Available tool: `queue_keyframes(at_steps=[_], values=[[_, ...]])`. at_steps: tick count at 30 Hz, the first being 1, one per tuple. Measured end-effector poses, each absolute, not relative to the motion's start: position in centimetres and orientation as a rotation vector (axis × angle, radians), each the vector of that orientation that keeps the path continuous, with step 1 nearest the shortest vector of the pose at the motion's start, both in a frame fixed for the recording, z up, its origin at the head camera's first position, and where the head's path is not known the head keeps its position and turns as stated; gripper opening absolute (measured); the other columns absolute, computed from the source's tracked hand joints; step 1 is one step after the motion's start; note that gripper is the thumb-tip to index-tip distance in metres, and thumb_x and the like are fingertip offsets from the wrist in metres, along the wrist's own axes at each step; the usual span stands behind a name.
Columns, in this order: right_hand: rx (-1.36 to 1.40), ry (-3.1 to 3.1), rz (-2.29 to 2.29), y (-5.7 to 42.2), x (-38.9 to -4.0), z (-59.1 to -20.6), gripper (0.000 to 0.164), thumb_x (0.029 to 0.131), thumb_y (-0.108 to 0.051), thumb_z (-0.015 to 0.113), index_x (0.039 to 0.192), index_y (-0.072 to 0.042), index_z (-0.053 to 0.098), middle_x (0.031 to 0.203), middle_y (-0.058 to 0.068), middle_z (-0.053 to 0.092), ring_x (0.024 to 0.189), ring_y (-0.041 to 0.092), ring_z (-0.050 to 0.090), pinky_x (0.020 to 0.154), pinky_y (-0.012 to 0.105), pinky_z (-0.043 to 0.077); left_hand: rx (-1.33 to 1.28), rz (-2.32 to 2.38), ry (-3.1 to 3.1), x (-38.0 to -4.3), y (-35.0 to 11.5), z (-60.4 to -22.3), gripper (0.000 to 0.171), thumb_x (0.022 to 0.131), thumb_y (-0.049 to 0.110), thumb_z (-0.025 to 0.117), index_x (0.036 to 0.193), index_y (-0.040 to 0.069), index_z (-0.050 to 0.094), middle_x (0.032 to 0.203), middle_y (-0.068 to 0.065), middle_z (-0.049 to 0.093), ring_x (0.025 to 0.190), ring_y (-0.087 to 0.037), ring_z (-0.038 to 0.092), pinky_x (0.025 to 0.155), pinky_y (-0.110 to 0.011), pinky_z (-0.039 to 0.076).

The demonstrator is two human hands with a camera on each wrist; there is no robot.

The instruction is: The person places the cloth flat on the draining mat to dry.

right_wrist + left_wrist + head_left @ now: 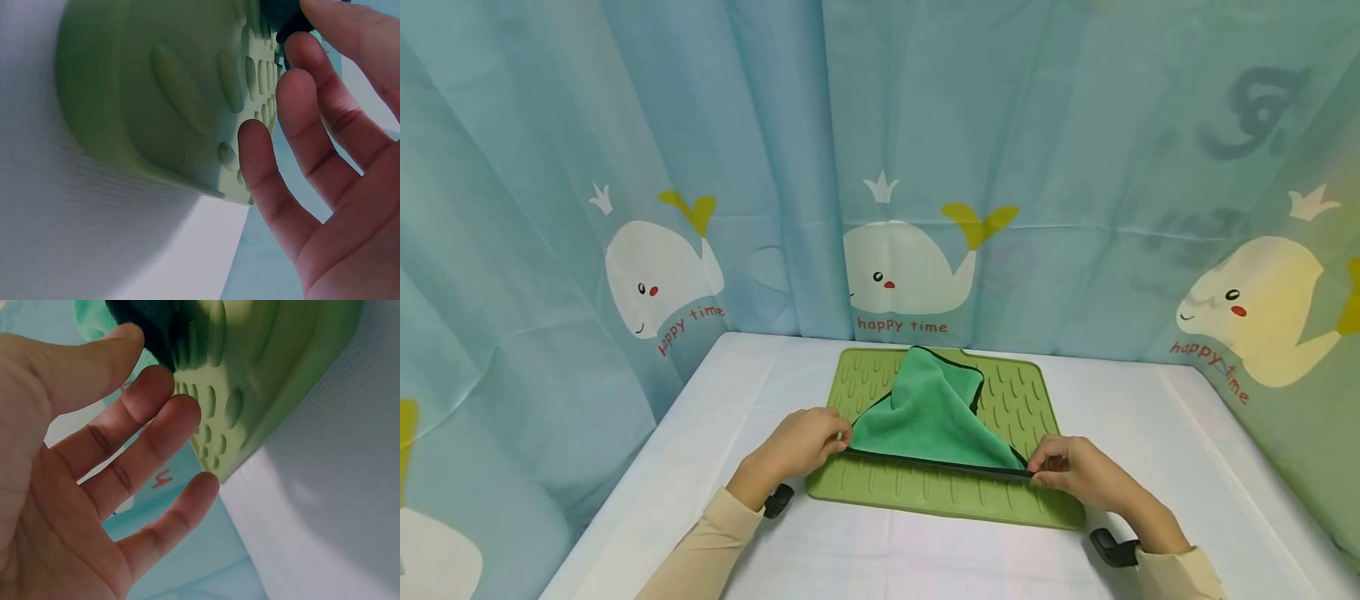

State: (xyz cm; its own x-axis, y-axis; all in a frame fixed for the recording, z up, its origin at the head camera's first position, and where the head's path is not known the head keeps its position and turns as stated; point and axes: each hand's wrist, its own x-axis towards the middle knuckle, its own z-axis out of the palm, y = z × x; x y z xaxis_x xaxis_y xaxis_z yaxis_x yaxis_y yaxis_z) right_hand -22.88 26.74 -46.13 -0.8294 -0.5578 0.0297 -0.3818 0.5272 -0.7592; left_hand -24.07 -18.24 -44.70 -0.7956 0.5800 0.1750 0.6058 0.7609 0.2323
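Note:
A green cloth (925,417) with a dark edging lies partly folded over a green ridged mat (910,496). Its near edge runs straight between both hands. My left hand (808,440) pinches the left end of that edge between thumb and fingertips. At the right end, my right hand (1078,471) pinches the other corner. In the left wrist view, the left hand (106,444) has its thumb and forefinger at the dark edging, other fingers spread over the mat. The right wrist view has the right hand (337,137) at the dark edging, its lower fingers loosely bent.
The mat rests on a white-covered table (925,558). Behind and on both sides hangs a blue curtain (1045,150) with printed whales. A black wrist mount (778,502) sits under the left wrist, and another black mount (1112,547) is under the right.

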Motion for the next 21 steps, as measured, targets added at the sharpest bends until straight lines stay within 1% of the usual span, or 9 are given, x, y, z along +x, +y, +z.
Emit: queue_keyframes(at_steps=[5,11,17,21], values=[[-0.784,2.484,-1.189,26.6,-22.5,-46.2,0.007,0.092,-0.014,0.076,0.095,-0.010,0.072,0.094,0.001,0.066,0.080,0.003,0.061,0.068,0.025,0.054,-0.960,-0.466,-2.897,-23.6,-18.4,-44.6,0.008,0.093,0.016,0.075,0.086,0.019,0.071,0.082,0.009,0.058,0.070,-0.005,0.049,0.064,-0.023,0.044],[-0.780,2.449,-1.154,26.5,-22.2,-46.5,0.007,0.092,-0.015,0.076,0.095,-0.010,0.071,0.092,-0.002,0.067,0.078,0.001,0.060,0.067,0.025,0.053,-0.986,-0.438,-2.946,-23.1,-18.3,-44.6,0.016,0.093,0.015,0.075,0.080,0.020,0.066,0.080,0.009,0.054,0.070,-0.006,0.045,0.065,-0.023,0.041],[-0.787,2.442,-1.113,26.2,-22.1,-46.5,0.008,0.092,-0.018,0.076,0.094,-0.012,0.072,0.093,-0.004,0.067,0.079,0.000,0.057,0.067,0.025,0.050,-0.996,-0.398,-2.981,-22.9,-18.0,-44.8,0.021,0.094,0.013,0.074,0.077,0.018,0.063,0.080,0.008,0.055,0.073,-0.006,0.045,0.065,-0.024,0.040],[-0.793,2.422,-1.110,26.2,-22.1,-46.4,0.009,0.092,-0.018,0.076,0.093,-0.011,0.072,0.094,-0.003,0.066,0.080,0.000,0.054,0.068,0.024,0.048,-1.002,-0.383,-2.969,-22.8,-18.0,-44.9,0.022,0.093,0.013,0.075,0.075,0.019,0.063,0.078,0.008,0.054,0.072,-0.006,0.044,0.064,-0.024,0.039]])
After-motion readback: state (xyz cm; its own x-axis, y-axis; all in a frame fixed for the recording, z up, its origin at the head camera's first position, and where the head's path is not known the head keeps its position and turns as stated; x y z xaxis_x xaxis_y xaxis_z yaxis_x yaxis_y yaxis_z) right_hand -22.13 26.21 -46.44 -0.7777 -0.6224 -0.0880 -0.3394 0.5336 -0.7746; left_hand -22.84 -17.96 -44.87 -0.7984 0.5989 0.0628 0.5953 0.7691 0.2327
